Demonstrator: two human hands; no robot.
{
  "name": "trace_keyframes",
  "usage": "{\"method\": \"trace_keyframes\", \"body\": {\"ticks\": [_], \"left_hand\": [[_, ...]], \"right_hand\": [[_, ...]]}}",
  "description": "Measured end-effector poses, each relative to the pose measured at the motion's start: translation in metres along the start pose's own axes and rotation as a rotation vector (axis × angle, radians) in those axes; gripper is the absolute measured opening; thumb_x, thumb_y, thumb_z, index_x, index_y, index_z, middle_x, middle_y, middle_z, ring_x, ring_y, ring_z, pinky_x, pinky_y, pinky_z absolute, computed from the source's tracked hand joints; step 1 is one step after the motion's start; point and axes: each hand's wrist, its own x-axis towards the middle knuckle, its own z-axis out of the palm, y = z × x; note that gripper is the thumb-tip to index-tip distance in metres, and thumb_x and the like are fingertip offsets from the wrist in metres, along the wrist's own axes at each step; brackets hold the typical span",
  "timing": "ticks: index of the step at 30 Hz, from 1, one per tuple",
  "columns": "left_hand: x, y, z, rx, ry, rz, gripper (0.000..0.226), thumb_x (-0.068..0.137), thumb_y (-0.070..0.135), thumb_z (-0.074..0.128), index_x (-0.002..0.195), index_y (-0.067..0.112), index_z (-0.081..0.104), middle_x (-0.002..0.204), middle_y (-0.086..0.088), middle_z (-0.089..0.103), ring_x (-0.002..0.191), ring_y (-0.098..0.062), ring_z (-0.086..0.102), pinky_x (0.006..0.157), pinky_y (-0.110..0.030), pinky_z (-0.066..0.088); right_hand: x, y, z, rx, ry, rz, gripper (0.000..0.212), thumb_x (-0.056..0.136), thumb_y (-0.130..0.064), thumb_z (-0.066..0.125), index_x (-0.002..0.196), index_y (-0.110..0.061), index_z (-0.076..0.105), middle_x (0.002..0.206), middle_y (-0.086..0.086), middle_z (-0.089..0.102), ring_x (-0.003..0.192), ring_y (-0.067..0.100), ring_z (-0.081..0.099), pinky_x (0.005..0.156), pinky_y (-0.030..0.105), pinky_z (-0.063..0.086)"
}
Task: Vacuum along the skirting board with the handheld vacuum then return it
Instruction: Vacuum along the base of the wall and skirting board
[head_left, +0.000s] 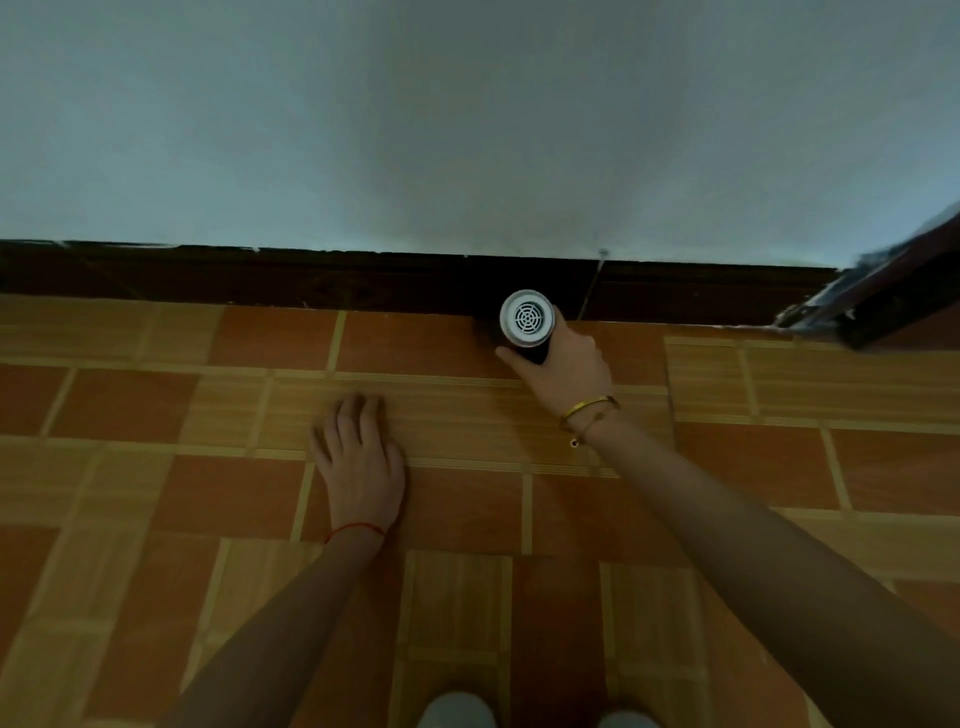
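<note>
The handheld vacuum (525, 318) is a dark cylinder with a white round vented end cap facing me. Its far end points at the dark brown skirting board (260, 278), which runs along the foot of the pale wall. My right hand (563, 364) is wrapped around the vacuum's body from the right, with gold bracelets on the wrist. The nozzle end is hidden behind the cap. My left hand (358, 460) lies flat on the tiled floor, fingers slightly apart, holding nothing, with a red thread on its wrist.
The floor (156, 493) is orange and tan patterned tile. At the right edge a dark door frame (893, 296) meets the skirting board. The pale wall (467, 130) fills the upper half. My knees (457, 712) show at the bottom edge.
</note>
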Motion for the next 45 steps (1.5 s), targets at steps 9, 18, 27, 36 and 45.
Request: {"method": "trace_keyframes", "body": {"ticks": [9, 18, 27, 36, 45], "left_hand": [[-0.001, -0.006, 0.0, -0.025, 0.026, -0.037, 0.053, 0.095, 0.029, 0.033, 0.145, 0.013, 0.042, 0.149, -0.012, 0.042, 0.14, -0.033, 0.036, 0.118, -0.061, 0.017], [0.002, -0.006, -0.001, 0.002, 0.021, -0.055, 0.053, 0.094, 0.028, 0.037, 0.145, 0.015, 0.043, 0.15, -0.01, 0.042, 0.142, -0.03, 0.035, 0.118, -0.06, 0.018], [0.002, -0.006, -0.003, -0.02, 0.0, -0.051, 0.054, 0.094, 0.028, 0.037, 0.146, 0.014, 0.044, 0.15, -0.009, 0.042, 0.144, -0.029, 0.033, 0.119, -0.06, 0.016], [0.0, -0.005, -0.001, -0.024, 0.03, -0.038, 0.051, 0.095, 0.03, 0.039, 0.143, 0.013, 0.045, 0.149, -0.011, 0.043, 0.142, -0.03, 0.033, 0.119, -0.061, 0.016], [-0.003, 0.007, -0.002, 0.068, 0.014, 0.171, 0.047, 0.092, 0.022, 0.035, 0.136, 0.013, 0.05, 0.14, -0.015, 0.05, 0.132, -0.035, 0.044, 0.113, -0.065, 0.027]], "right_hand": [[0.033, -0.037, 0.038, 0.091, -0.132, -0.167, 0.074, 0.076, -0.061, 0.064, 0.136, -0.024, 0.044, 0.115, 0.002, 0.068, 0.105, 0.023, 0.063, 0.09, 0.041, 0.052], [0.061, -0.111, 0.087, 0.068, -0.263, -0.331, 0.074, 0.077, -0.057, 0.066, 0.138, -0.024, 0.041, 0.124, 0.003, 0.063, 0.112, 0.024, 0.06, 0.089, 0.037, 0.052], [0.063, -0.125, 0.101, 0.058, -0.248, -0.345, 0.071, 0.078, -0.056, 0.066, 0.137, -0.024, 0.042, 0.121, 0.003, 0.065, 0.108, 0.025, 0.062, 0.084, 0.035, 0.053], [0.04, -0.042, 0.042, 0.057, -0.152, -0.204, 0.072, 0.077, -0.059, 0.065, 0.133, -0.019, 0.047, 0.114, 0.003, 0.068, 0.104, 0.021, 0.063, 0.086, 0.039, 0.055], [0.011, 0.02, -0.013, 0.005, -0.048, -0.048, 0.066, 0.077, -0.055, 0.067, 0.129, -0.018, 0.051, 0.111, 0.005, 0.069, 0.103, 0.022, 0.063, 0.084, 0.039, 0.054]]}}
